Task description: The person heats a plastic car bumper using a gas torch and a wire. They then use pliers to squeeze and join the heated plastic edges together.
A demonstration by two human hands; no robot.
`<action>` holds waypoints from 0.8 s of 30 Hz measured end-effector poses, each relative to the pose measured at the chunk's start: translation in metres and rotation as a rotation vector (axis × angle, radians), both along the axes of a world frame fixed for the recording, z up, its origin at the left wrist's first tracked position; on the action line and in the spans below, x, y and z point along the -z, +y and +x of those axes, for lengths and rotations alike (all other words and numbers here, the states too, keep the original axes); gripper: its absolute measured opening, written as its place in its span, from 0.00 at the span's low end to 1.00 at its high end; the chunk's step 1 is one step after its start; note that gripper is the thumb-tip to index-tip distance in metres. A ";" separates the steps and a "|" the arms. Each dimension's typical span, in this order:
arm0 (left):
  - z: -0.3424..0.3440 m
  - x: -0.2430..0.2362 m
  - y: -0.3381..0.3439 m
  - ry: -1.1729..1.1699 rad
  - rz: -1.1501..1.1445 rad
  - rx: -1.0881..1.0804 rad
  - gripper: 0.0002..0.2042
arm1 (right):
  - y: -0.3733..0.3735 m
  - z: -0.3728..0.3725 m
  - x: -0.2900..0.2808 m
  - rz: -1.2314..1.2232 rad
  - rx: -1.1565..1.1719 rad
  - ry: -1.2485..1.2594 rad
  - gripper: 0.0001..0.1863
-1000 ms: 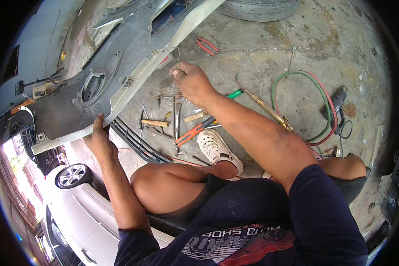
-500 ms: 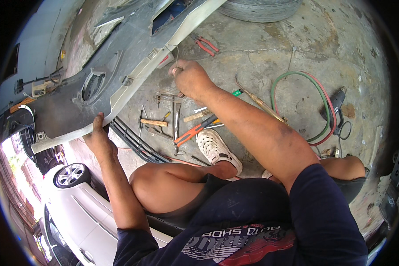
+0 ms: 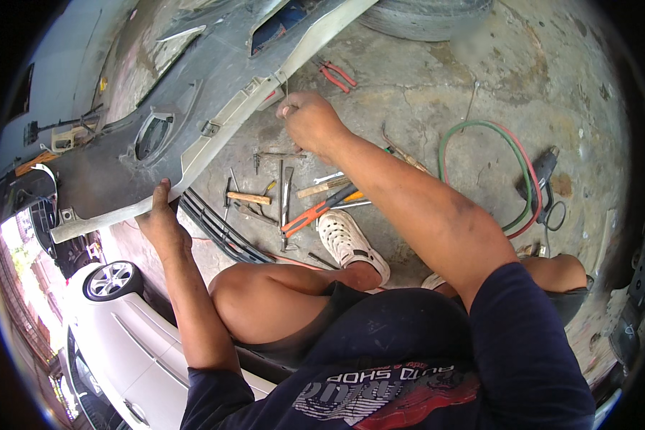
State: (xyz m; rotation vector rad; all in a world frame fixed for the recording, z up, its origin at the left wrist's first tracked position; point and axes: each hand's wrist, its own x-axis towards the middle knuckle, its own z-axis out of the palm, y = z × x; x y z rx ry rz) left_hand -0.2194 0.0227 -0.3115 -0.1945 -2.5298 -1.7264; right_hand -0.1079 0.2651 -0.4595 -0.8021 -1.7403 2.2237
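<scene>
A car bumper cover (image 3: 115, 183), dark grey inside with a pale edge, slants across the upper left. My left hand (image 3: 163, 221) grips its near edge, thumb on the grey face and the other fingers hidden beneath. Beside the edge farther up, my right hand (image 3: 309, 123) is closed in a pinch on a thin wire (image 3: 287, 87) that runs up to the bumper's rim. The wire's lower end is hidden in my fingers. Just beyond that hand, pliers with red handles (image 3: 335, 75) lie on the concrete floor.
Hammers (image 3: 249, 198), an orange-and-black handled tool (image 3: 315, 213) and several other hand tools lie before my shoe (image 3: 351, 244). Rightward are a red-and-green hose loop (image 3: 512, 131) and a heat gun (image 3: 547, 170). A tire (image 3: 430, 20) lies at the far side; a white car (image 3: 140, 337) stands left.
My right hand has shifted slightly right, away from the bumper's edge, still pinching the wire. The bumper has moved a little to the right; my left hand keeps its hold.
</scene>
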 end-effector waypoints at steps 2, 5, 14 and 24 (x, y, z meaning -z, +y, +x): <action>0.002 -0.001 0.002 0.002 -0.008 -0.010 0.31 | -0.005 0.008 -0.002 -0.125 0.018 0.019 0.13; 0.000 -0.002 0.001 -0.028 -0.013 -0.039 0.31 | -0.010 0.017 -0.002 -0.234 0.019 0.055 0.13; -0.007 0.000 -0.011 -0.130 -0.028 -0.065 0.30 | 0.007 0.077 0.019 -0.447 -0.038 0.080 0.11; 0.010 -0.016 -0.032 -0.670 -0.796 0.267 0.37 | 0.031 0.134 0.033 -0.747 -0.081 -0.099 0.11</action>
